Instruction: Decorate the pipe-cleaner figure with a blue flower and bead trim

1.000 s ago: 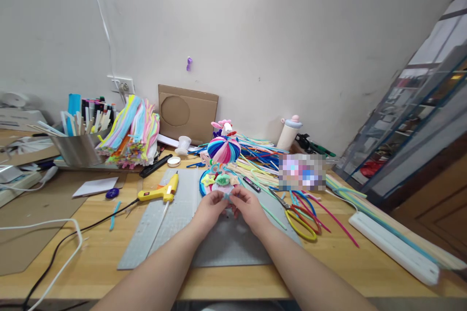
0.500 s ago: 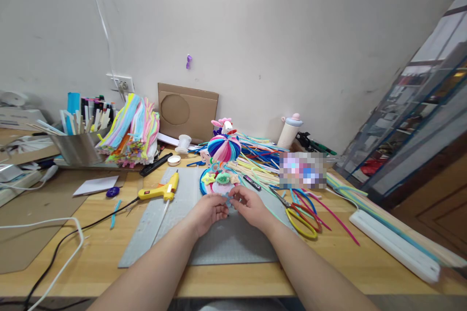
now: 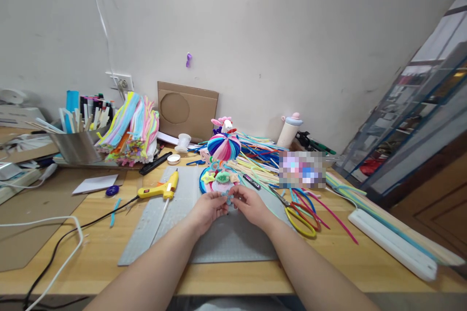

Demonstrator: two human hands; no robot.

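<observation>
Between my two hands is a small light-blue piece (image 3: pixel 226 197), too small to make out fully. My left hand (image 3: pixel 208 208) pinches it from the left, fingers curled. From the other side my right hand (image 3: pixel 248 204) pinches it with thumb and forefinger. Just behind my fingers stands a colourful fuzzy craft (image 3: pixel 224 147), with a striped ball in blue, pink and white and a white figure on top. Its round base (image 3: pixel 220 187) carries a yellow star and a green oval shape; my hands hide its front edge. A grey cutting mat (image 3: pixel 233 243) lies underneath.
Left of the mat's middle lies a yellow glue gun (image 3: pixel 160 190) with a black cord. Scissors (image 3: pixel 301 219) with yellow and red handles rest at the right, near loose pipe cleaners (image 3: pixel 260 151). Bundled pipe cleaners (image 3: pixel 134 131), a metal container (image 3: pixel 78 146) and a white bottle (image 3: pixel 289 132) stand behind.
Both hands stay at nearly the same place, with the light-blue piece showing slightly more between the fingertips. The view has shifted very slightly.
</observation>
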